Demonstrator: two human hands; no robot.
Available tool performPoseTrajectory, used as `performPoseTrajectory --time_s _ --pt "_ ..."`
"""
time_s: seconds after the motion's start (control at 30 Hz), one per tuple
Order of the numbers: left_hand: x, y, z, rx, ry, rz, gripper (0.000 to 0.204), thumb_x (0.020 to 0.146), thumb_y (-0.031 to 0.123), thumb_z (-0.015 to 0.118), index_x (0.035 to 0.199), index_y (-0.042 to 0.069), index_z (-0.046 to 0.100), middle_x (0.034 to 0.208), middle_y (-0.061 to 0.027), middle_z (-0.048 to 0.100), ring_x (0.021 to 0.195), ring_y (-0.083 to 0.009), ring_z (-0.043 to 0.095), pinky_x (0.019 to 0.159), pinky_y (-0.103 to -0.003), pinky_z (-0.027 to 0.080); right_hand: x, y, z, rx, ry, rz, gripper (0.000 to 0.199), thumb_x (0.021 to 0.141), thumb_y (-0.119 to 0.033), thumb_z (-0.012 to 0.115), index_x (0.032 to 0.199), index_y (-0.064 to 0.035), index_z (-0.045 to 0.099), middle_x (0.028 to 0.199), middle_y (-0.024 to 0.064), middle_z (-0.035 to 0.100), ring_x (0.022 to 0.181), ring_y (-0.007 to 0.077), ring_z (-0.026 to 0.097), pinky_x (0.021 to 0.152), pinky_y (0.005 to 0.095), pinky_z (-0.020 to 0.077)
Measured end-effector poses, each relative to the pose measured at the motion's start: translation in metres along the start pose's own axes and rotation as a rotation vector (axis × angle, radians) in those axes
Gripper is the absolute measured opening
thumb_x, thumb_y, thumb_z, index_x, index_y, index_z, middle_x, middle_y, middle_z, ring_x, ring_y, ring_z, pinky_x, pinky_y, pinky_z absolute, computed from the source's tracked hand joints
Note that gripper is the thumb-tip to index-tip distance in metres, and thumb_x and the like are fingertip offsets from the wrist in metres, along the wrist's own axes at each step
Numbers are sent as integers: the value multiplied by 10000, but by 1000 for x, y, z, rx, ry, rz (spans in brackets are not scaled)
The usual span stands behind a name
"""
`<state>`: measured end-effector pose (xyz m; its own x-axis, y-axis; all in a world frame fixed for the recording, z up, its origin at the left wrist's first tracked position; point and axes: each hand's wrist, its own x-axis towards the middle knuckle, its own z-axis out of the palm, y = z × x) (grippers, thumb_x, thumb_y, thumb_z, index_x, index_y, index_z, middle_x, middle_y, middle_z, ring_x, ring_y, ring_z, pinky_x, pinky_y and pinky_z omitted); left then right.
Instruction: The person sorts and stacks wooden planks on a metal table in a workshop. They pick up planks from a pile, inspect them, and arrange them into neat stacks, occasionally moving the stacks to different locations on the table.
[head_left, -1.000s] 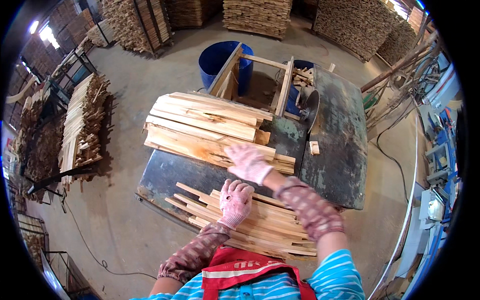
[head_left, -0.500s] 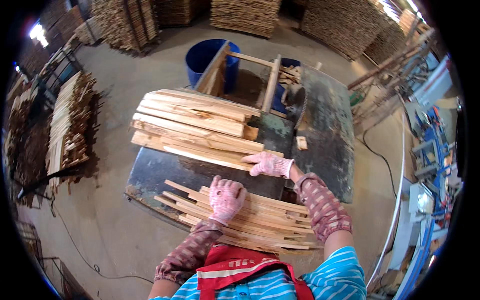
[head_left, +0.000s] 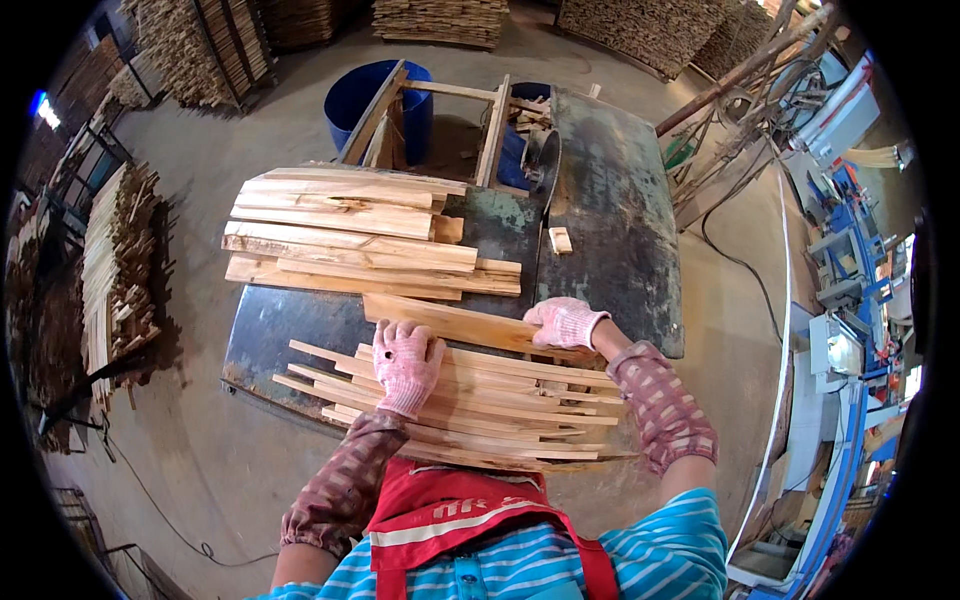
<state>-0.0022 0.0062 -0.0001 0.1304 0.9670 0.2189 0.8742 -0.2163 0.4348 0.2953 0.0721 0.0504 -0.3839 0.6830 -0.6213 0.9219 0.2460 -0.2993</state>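
A single wooden board point(head_left: 460, 321) lies across the table between two groups of wood, its right end in the gloved grip of my right hand point(head_left: 566, 325). The fingers of my left hand point(head_left: 406, 365) are bent over the board's near edge, close to its left end; the glove hides its thumb. Below that hand, thin wooden strips point(head_left: 480, 400) lie side by side along the near table edge. On the far side, wider boards point(head_left: 350, 230) are stacked in a loose row.
A circular saw blade point(head_left: 543, 160) stands up from the dark saw table point(head_left: 610, 200), with a small wood offcut point(head_left: 560, 240) nearby. Blue barrels point(head_left: 345, 100) stand beyond a wooden frame point(head_left: 490, 140). More strips point(head_left: 110, 280) are piled on the left.
My right hand has drawn one board from the far row toward me. My left hand has shifted from above the strips to the board's near edge. The whole view has also moved.
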Motion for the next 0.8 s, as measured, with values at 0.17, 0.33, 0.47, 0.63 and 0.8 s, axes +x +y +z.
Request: performPoseTrajectory --time_s 0.17,0.33,0.47,0.63,0.8 --pt "1 8 1 12 185 41 286 811 258 741 1062 123 724 1352 -168 578 1374 -390 428 1189 -579 271 -19 -4 1 -356 -129 -65 295 798 -219 584 999 -108 770 1028 144 754 966 359 725 807 464 583" --pt "-1 -1 0 54 53 73 210 853 261 698 1033 159 737 1234 -71 667 1337 -333 487 1196 -584 254 -5 -55 -46 -365 -155 -108 456 852 -385 583 1182 -100 714 1140 179 721 1092 350 690 931 476 553" --pt "3 2 -4 -2 92 122 199 817 259 714 983 149 724 1108 -44 674 1234 -306 536 1165 -568 288 77 -70 -39 -304 543 -132 698 849 -444 695 1413 -79 505 1326 141 607 1239 321 594 1040 429 466" --pt "5 6 -13 -23 -3 96 204 788 249 723 968 152 713 1091 -28 666 1187 -290 544 1147 -563 302 136 -91 -40 -288 394 28 791 835 -508 734 1444 -80 467 1315 131 606 1240 304 588 1063 411 432" --pt "3 0 -11 4 22 73 221 812 256 716 1010 160 714 1113 -33 668 1235 -296 532 1177 -585 272 93 -92 -51 -156 225 -131 689 849 -514 722 1383 -112 551 1242 150 654 1151 305 634 972 421 513"
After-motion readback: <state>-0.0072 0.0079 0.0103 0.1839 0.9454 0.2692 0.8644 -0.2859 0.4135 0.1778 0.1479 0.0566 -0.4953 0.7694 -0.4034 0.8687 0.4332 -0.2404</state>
